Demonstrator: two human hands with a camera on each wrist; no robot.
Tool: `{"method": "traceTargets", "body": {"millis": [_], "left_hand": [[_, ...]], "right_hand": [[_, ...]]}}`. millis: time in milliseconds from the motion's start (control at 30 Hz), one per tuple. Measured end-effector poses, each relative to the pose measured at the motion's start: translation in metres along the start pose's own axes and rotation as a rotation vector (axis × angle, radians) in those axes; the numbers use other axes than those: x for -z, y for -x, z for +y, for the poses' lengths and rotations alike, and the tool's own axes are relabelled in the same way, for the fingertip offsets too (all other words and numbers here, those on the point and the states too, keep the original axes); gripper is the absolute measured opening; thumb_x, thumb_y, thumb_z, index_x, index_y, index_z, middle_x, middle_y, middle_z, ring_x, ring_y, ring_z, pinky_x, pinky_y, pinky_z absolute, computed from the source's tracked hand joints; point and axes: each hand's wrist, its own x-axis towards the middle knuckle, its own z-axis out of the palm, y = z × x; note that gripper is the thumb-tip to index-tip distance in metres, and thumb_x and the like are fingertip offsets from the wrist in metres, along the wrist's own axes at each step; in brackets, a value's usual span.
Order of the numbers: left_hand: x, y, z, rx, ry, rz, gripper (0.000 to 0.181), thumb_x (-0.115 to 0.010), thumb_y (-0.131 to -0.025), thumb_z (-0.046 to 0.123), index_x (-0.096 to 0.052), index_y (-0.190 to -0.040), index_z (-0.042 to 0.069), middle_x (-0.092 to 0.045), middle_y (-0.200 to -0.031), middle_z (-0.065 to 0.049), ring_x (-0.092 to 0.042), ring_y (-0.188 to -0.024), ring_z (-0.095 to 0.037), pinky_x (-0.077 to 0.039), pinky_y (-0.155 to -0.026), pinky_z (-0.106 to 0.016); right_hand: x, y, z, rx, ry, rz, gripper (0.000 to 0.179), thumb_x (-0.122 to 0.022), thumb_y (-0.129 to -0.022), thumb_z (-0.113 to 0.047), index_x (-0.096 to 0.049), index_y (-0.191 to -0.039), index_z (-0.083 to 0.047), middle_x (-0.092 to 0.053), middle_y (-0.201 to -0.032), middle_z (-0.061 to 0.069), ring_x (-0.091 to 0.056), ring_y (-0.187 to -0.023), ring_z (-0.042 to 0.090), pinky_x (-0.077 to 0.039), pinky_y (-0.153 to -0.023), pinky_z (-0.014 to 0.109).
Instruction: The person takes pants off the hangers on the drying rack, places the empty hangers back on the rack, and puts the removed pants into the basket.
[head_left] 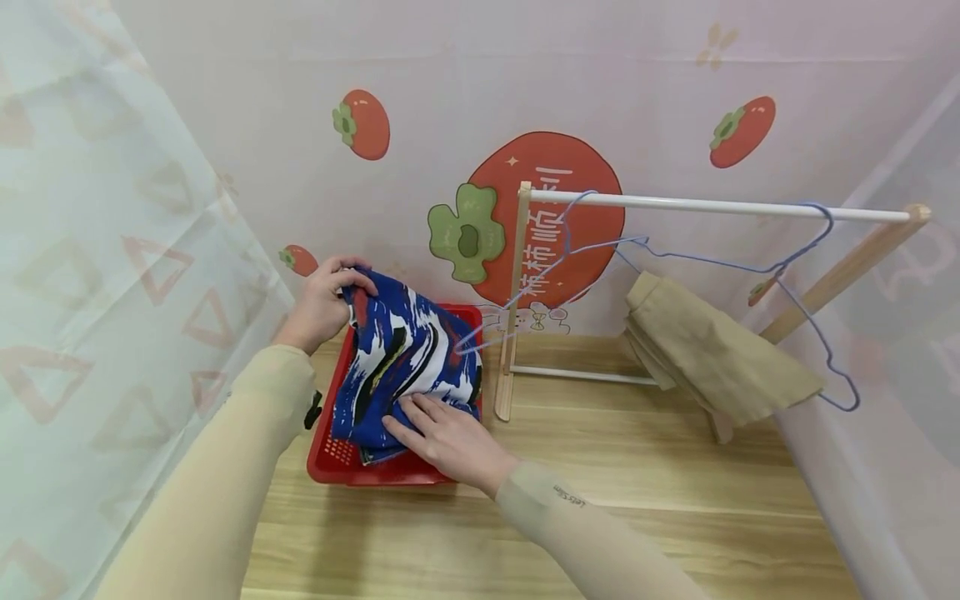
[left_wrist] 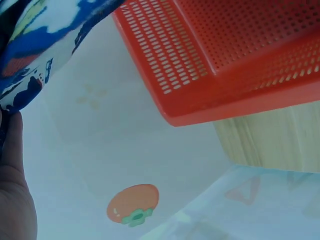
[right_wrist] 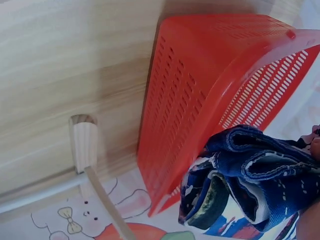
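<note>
A blue, white, black and red patterned garment (head_left: 420, 342) hangs over the red basket (head_left: 382, 477). My left hand (head_left: 330, 296) grips its upper left corner, fingers bent over the edge. On the lower middle of the cloth lie the fingers of my right hand (head_left: 453, 437), with the thumb hidden in the head view. Folded hem layers of the garment (right_wrist: 250, 170) bunch up beside that hand in the right wrist view. The end of a blue wire hanger (head_left: 525, 293) overlaps the garment's right side.
A small rack with a white rail (head_left: 675, 204) and wooden legs stands to the right. Beige trousers (head_left: 712, 342) hang there on a second blue hanger (head_left: 825, 342). Printed cloth walls (head_left: 247, 100) enclose the wooden surface (head_left: 600, 500) at the back and sides.
</note>
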Motion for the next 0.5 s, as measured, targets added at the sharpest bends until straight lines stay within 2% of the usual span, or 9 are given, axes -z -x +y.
{"method": "traceTargets", "body": {"millis": [33, 67, 167, 333, 500], "left_hand": [[-0.001, 0.000, -0.001, 0.012, 0.000, -0.011, 0.045, -0.044, -0.084, -0.028, -0.074, -0.094, 0.003, -0.056, -0.134, -0.016, -0.051, -0.125, -0.037, -0.048, -0.103, -0.055], [-0.001, 0.000, -0.002, 0.023, 0.001, -0.022, 0.046, -0.043, -0.082, -0.029, -0.074, -0.094, 0.003, -0.055, -0.135, -0.015, -0.051, -0.126, -0.037, -0.048, -0.104, -0.056], [-0.004, 0.003, -0.006, 0.029, -0.006, -0.051, 0.047, -0.042, -0.082, -0.029, -0.074, -0.095, 0.002, -0.054, -0.135, -0.016, -0.050, -0.127, -0.038, -0.048, -0.103, -0.056], [-0.010, 0.006, -0.012, 0.017, -0.021, -0.062, 0.045, -0.044, -0.081, -0.029, -0.074, -0.094, 0.003, -0.056, -0.132, -0.016, -0.052, -0.123, -0.038, -0.049, -0.101, -0.055], [-0.017, 0.005, -0.013, 0.017, -0.030, -0.048, 0.047, -0.042, -0.078, -0.030, -0.073, -0.093, 0.002, -0.056, -0.130, -0.016, -0.053, -0.120, -0.038, -0.049, -0.102, -0.056]], "right_hand": [[-0.001, -0.001, -0.001, -0.003, 0.002, 0.002, 0.060, -0.064, -0.102, -0.016, -0.042, -0.157, -0.018, -0.050, -0.154, 0.011, -0.050, -0.141, 0.026, -0.043, -0.114, 0.036], [-0.002, -0.001, -0.002, -0.004, 0.005, 0.002, 0.060, -0.065, -0.101, -0.017, -0.042, -0.157, -0.019, -0.051, -0.154, 0.010, -0.051, -0.140, 0.026, -0.043, -0.114, 0.036], [-0.006, -0.001, -0.006, 0.004, 0.006, 0.008, 0.059, -0.065, -0.101, -0.018, -0.043, -0.156, -0.019, -0.052, -0.152, 0.010, -0.052, -0.139, 0.025, -0.045, -0.112, 0.035], [-0.012, -0.001, -0.012, 0.005, 0.015, 0.034, 0.057, -0.065, -0.102, -0.022, -0.045, -0.155, -0.018, -0.056, -0.149, 0.010, -0.055, -0.136, 0.025, -0.047, -0.109, 0.034], [-0.015, 0.000, -0.012, -0.023, 0.011, -0.009, 0.059, -0.066, -0.102, -0.022, -0.043, -0.156, -0.019, -0.053, -0.151, 0.010, -0.053, -0.138, 0.026, -0.047, -0.110, 0.035]]}}
